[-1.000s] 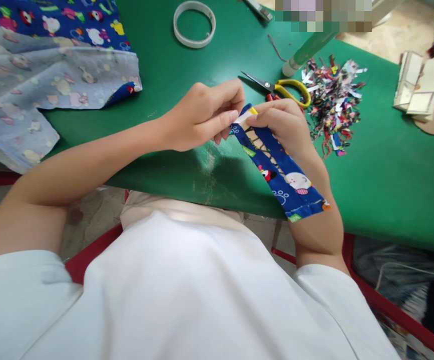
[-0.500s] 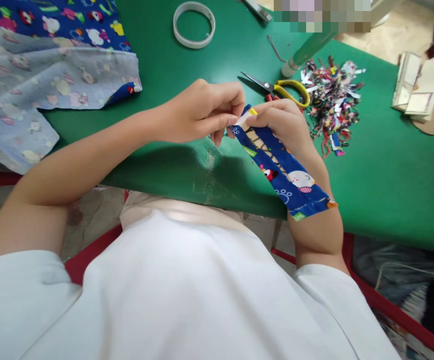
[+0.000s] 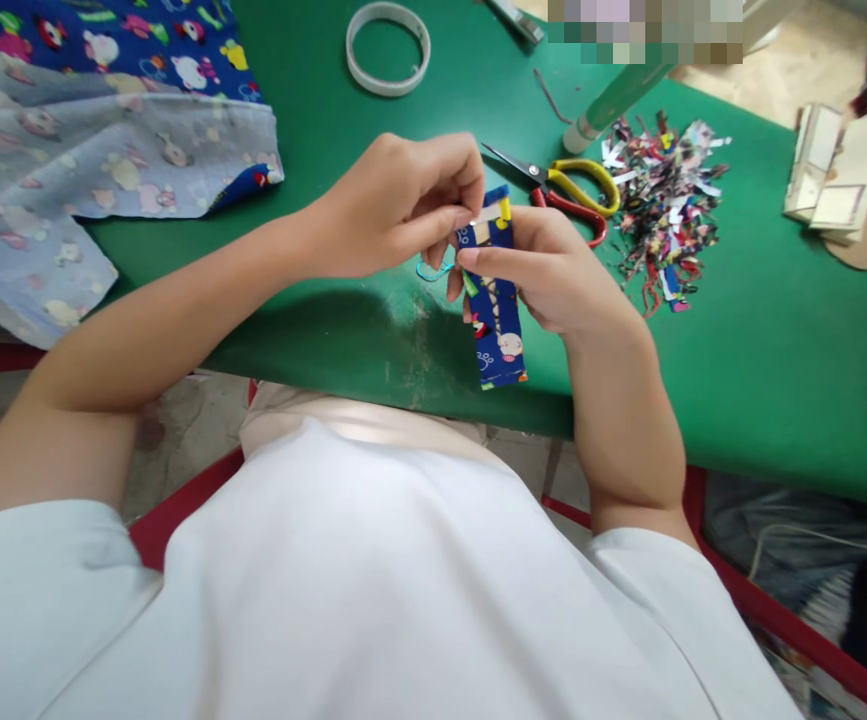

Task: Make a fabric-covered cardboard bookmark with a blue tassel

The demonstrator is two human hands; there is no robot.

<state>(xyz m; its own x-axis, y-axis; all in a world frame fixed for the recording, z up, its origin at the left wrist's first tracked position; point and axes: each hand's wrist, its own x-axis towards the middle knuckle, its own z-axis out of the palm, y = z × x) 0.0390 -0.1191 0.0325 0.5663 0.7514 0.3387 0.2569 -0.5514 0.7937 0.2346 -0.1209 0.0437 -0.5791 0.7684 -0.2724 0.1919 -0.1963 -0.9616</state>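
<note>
Between my hands is a narrow blue fabric strip (image 3: 504,320) printed with cartoon animals and paw marks, its long edges folded inward so that a beige, dark-lined gap shows along the middle. My right hand (image 3: 564,265) grips it near the upper part, thumb across the front and fingers behind. At the top end, the thumb and fingers of my left hand (image 3: 429,205) are pinched together at a small white strip (image 3: 487,214), perhaps tape. A thin turquoise loop (image 3: 433,270) shows below my left fingers; what it belongs to is hidden.
On the green table (image 3: 763,370) lie scissors (image 3: 553,180) with yellow and red handles, beside a pile of fabric scraps (image 3: 665,210). A tape roll (image 3: 388,50) lies at the back. Matching blue cloth (image 3: 140,150) covers the left. A green pole (image 3: 617,100) stands behind the scissors.
The strip has swung from slanting down-right to hanging almost straight down. My right hand has shifted its grip lower, thumb now across the strip, uncovering the scissors' red handle. My left hand rose slightly.
</note>
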